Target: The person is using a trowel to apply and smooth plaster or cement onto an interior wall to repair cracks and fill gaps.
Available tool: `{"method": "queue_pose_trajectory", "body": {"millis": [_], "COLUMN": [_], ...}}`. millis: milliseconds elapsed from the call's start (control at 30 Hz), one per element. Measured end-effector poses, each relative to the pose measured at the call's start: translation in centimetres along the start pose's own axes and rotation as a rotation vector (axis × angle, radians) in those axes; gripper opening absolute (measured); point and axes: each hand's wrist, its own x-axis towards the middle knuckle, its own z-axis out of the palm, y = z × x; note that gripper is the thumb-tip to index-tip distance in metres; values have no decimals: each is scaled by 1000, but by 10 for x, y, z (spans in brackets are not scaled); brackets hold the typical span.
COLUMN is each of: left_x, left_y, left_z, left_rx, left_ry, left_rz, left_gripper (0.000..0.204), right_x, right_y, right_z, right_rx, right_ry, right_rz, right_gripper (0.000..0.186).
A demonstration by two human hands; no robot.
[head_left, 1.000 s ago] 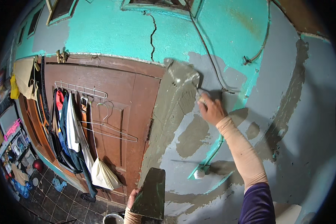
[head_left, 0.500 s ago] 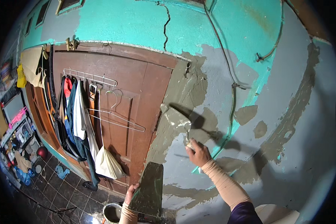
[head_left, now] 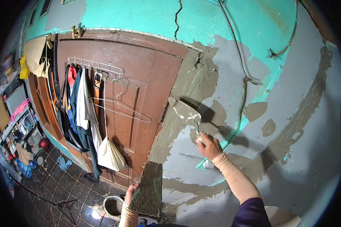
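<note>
My right hand [head_left: 210, 146] grips the handle of a pointing trowel [head_left: 187, 114]. Its pale-smeared blade lies at or very close to the wet grey mortar strip [head_left: 196, 81] beside the door frame, tip toward the door; contact is hard to tell. Low in the picture, my left hand [head_left: 130, 193] is closed round the left edge of a dark, flat mortar board [head_left: 150, 187], held tilted near the wall's lower part. How much mortar lies on the board is unclear. Just left of the board, a bucket [head_left: 113, 206] with grey contents stands on the floor.
A brown door [head_left: 155, 83] bears a wire rack [head_left: 96, 65] with clothes, a hanger and a white bag [head_left: 111, 156]. A cable [head_left: 241, 102] runs down the patched wall [head_left: 231, 60]. Cluttered shelves [head_left: 22, 128] and dark floor tiles [head_left: 57, 191] lie left.
The whole view has shifted, so the wall appears farther right and higher. The trowel stays at nearly the same spot on the wall. The board sits slightly lower against the door.
</note>
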Motion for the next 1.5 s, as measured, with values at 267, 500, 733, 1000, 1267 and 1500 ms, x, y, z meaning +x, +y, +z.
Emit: {"method": "queue_pose_trajectory", "body": {"millis": [267,500,733,1000,1267,1500], "left_x": [-1,-2,-8,3,3,0], "left_y": [1,-3,-6,-10,-14,-15], "left_z": [-15,-13,-8,-13,-8,-8], "left_rx": [30,113,74,59,94,69], "left_ry": [-56,54,68,-3,35,-18], "left_rz": [-107,-51,-37,-107,-98,-119], "left_gripper": [37,38,37,31,30,33], "right_x": [-73,-52,-20,18,57,85], "right_y": [-5,-6,16,13,17,12], "right_z": [37,63,20,-42,-87,-127], "right_rx": [-107,-168,-211,-300,-315,-292], "right_ry": [-314,-400,-419,-342,-268,-233], "right_rz": [146,140,161,70,29,46], "right_gripper": [38,37,42,37,34,35]}}
